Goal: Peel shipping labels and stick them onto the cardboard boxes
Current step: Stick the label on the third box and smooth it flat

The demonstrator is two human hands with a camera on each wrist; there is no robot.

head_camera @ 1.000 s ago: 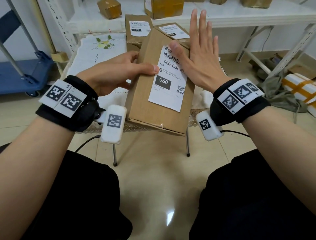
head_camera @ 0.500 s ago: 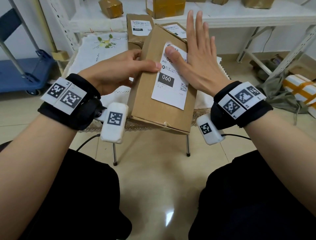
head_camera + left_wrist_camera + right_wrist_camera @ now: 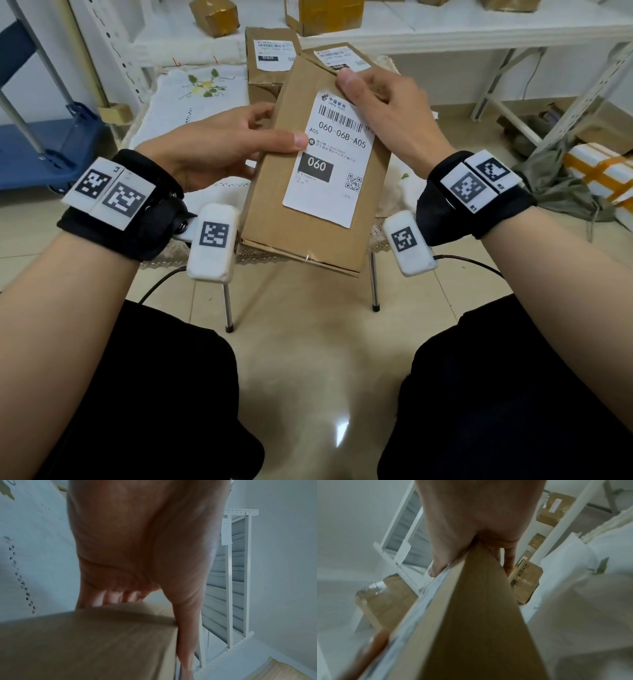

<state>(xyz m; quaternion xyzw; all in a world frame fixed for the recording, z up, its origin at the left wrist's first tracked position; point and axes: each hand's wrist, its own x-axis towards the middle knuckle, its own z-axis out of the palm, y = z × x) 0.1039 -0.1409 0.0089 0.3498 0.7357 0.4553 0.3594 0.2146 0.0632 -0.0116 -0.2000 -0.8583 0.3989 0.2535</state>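
A cardboard box (image 3: 308, 219) is held tilted in the air above the near edge of a small table (image 3: 164, 113), between both hands. A white shipping label (image 3: 329, 161) is stuck flat on its upper face; a barcode, the code 060-06B-A05, a black block reading 060 and a QR code are printed on it.

The box's left side is gripped by the left hand (image 3: 219, 147): the thumb is laid across the top face with its tip at the label's left edge, and the fingers are curled behind the box, as is shown in the left wrist view (image 3: 137, 540). The far right part of the box is gripped by the right hand (image 3: 387, 113), the thumb being pressed on the top face at the label's upper edge and the fingers wrapped round the right side; in the right wrist view (image 3: 479, 520) the box's edge (image 3: 479, 615) is seen pinched between thumb and fingers.

The table is covered by a white embroidered cloth (image 3: 202, 92). Two more labelled boxes (image 3: 270, 54) are stood on its far side, just behind the held box. A white shelf rack (image 3: 445, 31) carrying further parcels is seen beyond. A blue cart (image 3: 41, 144) is placed at the left, and a taped white parcel (image 3: 603, 171) lies on the floor at the right.
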